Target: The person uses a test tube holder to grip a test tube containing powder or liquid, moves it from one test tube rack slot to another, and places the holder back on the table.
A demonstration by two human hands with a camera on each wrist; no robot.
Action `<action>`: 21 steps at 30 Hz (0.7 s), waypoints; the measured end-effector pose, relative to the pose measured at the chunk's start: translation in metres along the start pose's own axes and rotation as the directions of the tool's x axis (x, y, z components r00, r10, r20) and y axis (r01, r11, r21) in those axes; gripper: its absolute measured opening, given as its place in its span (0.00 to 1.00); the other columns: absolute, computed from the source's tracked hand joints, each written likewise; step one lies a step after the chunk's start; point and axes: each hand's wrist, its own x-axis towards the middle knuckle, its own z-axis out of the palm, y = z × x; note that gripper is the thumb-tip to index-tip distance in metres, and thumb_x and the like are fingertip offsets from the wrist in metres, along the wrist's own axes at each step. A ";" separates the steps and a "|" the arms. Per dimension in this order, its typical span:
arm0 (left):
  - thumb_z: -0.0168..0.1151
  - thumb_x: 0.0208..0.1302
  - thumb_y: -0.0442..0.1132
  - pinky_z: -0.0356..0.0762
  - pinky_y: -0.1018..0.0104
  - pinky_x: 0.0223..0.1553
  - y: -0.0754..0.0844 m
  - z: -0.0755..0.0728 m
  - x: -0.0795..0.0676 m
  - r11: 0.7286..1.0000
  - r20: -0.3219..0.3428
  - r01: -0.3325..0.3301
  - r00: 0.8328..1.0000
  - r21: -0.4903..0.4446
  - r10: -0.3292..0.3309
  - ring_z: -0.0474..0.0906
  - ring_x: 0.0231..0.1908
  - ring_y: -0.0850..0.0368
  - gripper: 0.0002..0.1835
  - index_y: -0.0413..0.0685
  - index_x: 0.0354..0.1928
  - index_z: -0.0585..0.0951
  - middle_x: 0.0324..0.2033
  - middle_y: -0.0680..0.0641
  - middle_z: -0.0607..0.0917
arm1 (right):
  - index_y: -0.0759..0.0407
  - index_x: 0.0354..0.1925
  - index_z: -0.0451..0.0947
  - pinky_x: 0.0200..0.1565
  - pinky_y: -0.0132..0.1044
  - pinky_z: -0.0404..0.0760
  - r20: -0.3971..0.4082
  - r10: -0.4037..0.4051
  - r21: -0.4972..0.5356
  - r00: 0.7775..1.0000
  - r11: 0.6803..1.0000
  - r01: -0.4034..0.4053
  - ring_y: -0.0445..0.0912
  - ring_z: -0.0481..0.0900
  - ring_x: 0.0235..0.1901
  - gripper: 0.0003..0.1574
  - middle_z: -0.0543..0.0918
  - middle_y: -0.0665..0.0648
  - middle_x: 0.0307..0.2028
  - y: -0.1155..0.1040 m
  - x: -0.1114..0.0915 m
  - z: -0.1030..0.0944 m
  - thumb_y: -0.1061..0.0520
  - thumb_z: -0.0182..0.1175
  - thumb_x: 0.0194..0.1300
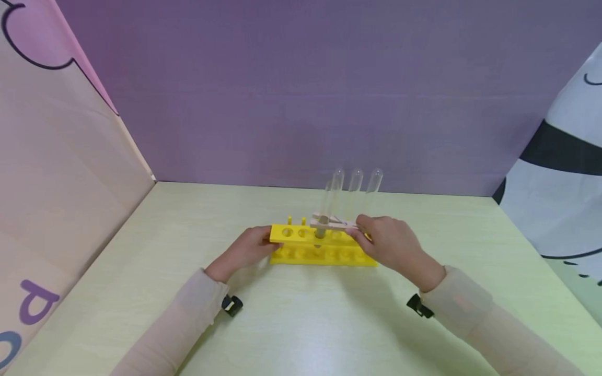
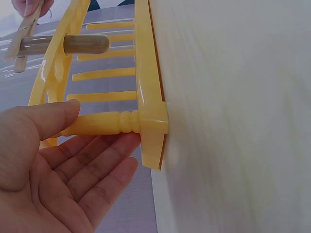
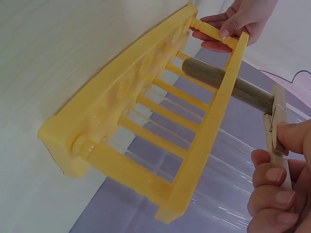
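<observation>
Plainly, toward the counter's (image 1: 305,324) far edge, the left hand (image 1: 247,247) grips a yellow test-tube rack (image 1: 331,242), while the right hand (image 1: 392,243) holds a wooden clamp (image 1: 335,225) fastened around a murky-filled test tube (image 2: 87,44). Wrist views show its rounded bottom hanging short of the base (image 2: 147,73); the head view alone shows three clear tubes' (image 1: 356,181) domed tops behind.

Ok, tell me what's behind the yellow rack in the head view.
Three clear test tubes stand behind the yellow rack, rounded ends up, with two yellow pegs left of them. Their lower ends are hidden by the rack, the wooden clamp and the right hand.
</observation>
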 end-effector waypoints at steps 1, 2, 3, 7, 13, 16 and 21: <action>0.57 0.66 0.35 0.77 0.58 0.52 0.000 0.000 0.000 1.000 -0.001 -0.003 1.000 0.001 0.003 0.77 0.45 0.57 0.20 0.44 0.60 0.73 0.54 0.46 0.80 | 0.54 0.23 0.66 0.15 0.31 0.55 0.002 -0.003 -0.001 1.000 1.000 0.003 0.40 0.55 0.11 0.19 0.59 0.47 0.11 0.000 0.000 0.001 0.47 0.56 0.67; 0.57 0.66 0.35 0.77 0.58 0.52 0.000 0.000 0.000 1.000 -0.001 -0.006 1.000 0.003 0.006 0.77 0.45 0.57 0.21 0.44 0.60 0.73 0.54 0.46 0.80 | 0.54 0.23 0.67 0.15 0.31 0.55 0.005 -0.003 -0.003 1.000 1.000 0.003 0.40 0.55 0.11 0.19 0.60 0.47 0.11 0.001 0.000 0.002 0.47 0.57 0.66; 0.57 0.66 0.35 0.77 0.58 0.52 0.000 0.000 0.000 1.000 -0.001 -0.008 1.000 0.002 0.008 0.77 0.44 0.57 0.20 0.44 0.60 0.73 0.54 0.46 0.80 | 0.54 0.23 0.67 0.15 0.31 0.55 0.007 -0.005 -0.005 1.000 1.000 0.005 0.40 0.55 0.11 0.19 0.60 0.47 0.11 0.001 0.000 0.003 0.47 0.57 0.66; 0.57 0.66 0.35 0.77 0.59 0.51 0.001 -0.001 0.000 1.000 0.002 -0.006 1.000 -0.005 0.006 0.76 0.44 0.57 0.20 0.44 0.60 0.74 0.53 0.46 0.80 | 0.54 0.23 0.66 0.15 0.31 0.55 0.006 -0.004 -0.008 1.000 1.000 0.004 0.40 0.55 0.11 0.19 0.59 0.47 0.11 0.001 0.000 0.006 0.47 0.58 0.65; 0.57 0.66 0.36 0.77 0.59 0.51 0.002 0.000 0.001 1.000 0.000 0.009 1.000 -0.003 -0.009 0.76 0.44 0.57 0.21 0.44 0.60 0.73 0.54 0.47 0.80 | 0.54 0.22 0.66 0.16 0.30 0.55 0.005 -0.008 -0.016 1.000 1.000 0.008 0.40 0.55 0.11 0.20 0.59 0.47 0.11 0.002 0.000 0.009 0.47 0.59 0.65; 0.57 0.66 0.36 0.77 0.59 0.51 0.002 0.000 0.002 1.000 0.000 0.015 1.000 -0.004 -0.015 0.76 0.44 0.57 0.21 0.44 0.60 0.73 0.54 0.48 0.80 | 0.54 0.22 0.65 0.16 0.30 0.55 0.004 -0.015 -0.012 1.000 1.000 0.015 0.40 0.55 0.12 0.20 0.59 0.47 0.11 0.003 0.000 0.011 0.48 0.59 0.65; 0.57 0.66 0.36 0.76 0.59 0.52 0.001 -0.001 0.002 1.000 0.000 0.015 1.000 -0.005 -0.015 0.76 0.44 0.57 0.21 0.44 0.61 0.73 0.54 0.48 0.79 | 0.53 0.21 0.64 0.16 0.30 0.54 -0.004 -0.027 0.002 1.000 1.000 0.027 0.40 0.54 0.12 0.20 0.59 0.48 0.11 0.004 -0.002 0.014 0.50 0.60 0.64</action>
